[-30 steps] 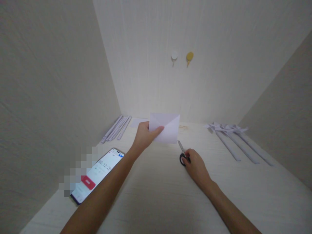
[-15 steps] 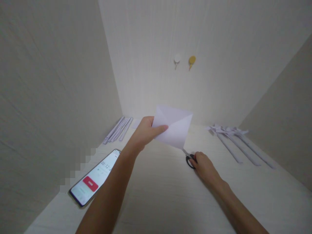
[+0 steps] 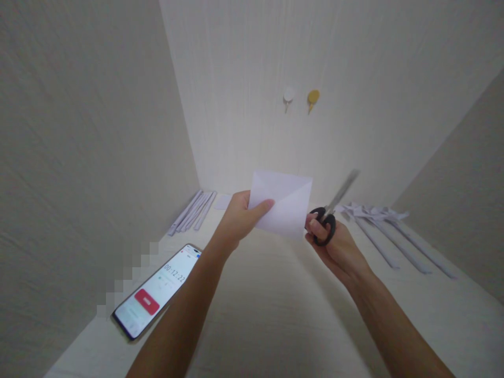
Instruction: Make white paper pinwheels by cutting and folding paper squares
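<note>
The left hand (image 3: 242,215) holds a white paper (image 3: 285,202) up above the surface (image 3: 255,294), right in the middle. Its thumb lies on the front and its other fingers hide behind, so they look clamped on the paper. The right hand (image 3: 338,244) is just beside the paper's right edge; I cannot tell if they touch. Its fingers are clamped on the black handles of the scissors (image 3: 334,203). The blades point up and away from the paper. They are blurry, so I cannot tell if they are apart.

The paper has slanting lines like folds, so some folding seems done. I see no cut in it, so this piece looks uncut so far. On the right lie long strips (image 3: 376,243) with a messy bunch (image 3: 374,211) of paper at their far end, and those look already worked on. On the left are thin strips (image 3: 191,214) in a row. A flat piece (image 3: 222,201) at the back looks not yet used. The phone (image 3: 157,291) shows 00:12:22
</note>
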Motion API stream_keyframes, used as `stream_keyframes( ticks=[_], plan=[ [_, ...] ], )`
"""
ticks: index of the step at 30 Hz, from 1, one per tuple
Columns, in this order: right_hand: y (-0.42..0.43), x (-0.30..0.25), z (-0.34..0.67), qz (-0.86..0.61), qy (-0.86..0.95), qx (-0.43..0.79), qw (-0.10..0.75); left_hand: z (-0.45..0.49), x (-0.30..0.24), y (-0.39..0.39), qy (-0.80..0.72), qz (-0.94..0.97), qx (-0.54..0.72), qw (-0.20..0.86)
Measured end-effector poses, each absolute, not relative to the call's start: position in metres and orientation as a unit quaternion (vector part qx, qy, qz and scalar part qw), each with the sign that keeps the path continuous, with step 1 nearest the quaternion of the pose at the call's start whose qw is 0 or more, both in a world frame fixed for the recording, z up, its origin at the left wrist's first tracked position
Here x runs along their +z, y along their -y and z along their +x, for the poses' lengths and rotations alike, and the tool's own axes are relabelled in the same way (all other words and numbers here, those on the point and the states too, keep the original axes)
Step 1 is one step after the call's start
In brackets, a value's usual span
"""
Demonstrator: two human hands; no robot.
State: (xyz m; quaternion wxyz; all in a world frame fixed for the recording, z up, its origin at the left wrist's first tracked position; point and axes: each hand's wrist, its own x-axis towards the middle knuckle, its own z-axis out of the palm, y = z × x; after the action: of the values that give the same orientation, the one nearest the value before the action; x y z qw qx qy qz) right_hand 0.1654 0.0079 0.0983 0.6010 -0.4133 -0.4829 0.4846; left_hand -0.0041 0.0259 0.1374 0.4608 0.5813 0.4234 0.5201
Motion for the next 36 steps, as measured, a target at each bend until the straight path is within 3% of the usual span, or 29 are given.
stream_keyframes(
  ticks=[6,17,24,36],
  plan=[
    [-0.005,0.108,0.146,-0.382,0.516,0.486,0.593,0.000,0.137,-0.025,-0.437,0.554,0.552,0.444],
    [-0.011,0.098,0.148,-0.381,0.548,0.481,0.568,-0.004,0.135,-0.028,-0.370,0.502,0.529,0.576],
    [-0.012,0.103,0.144,-0.423,0.578,0.398,0.573,0.000,0.133,-0.027,-0.404,0.521,0.564,0.497],
    [-0.014,0.098,0.145,-0.362,0.522,0.524,0.567,-0.006,0.134,-0.028,-0.462,0.534,0.549,0.447]
  ],
)
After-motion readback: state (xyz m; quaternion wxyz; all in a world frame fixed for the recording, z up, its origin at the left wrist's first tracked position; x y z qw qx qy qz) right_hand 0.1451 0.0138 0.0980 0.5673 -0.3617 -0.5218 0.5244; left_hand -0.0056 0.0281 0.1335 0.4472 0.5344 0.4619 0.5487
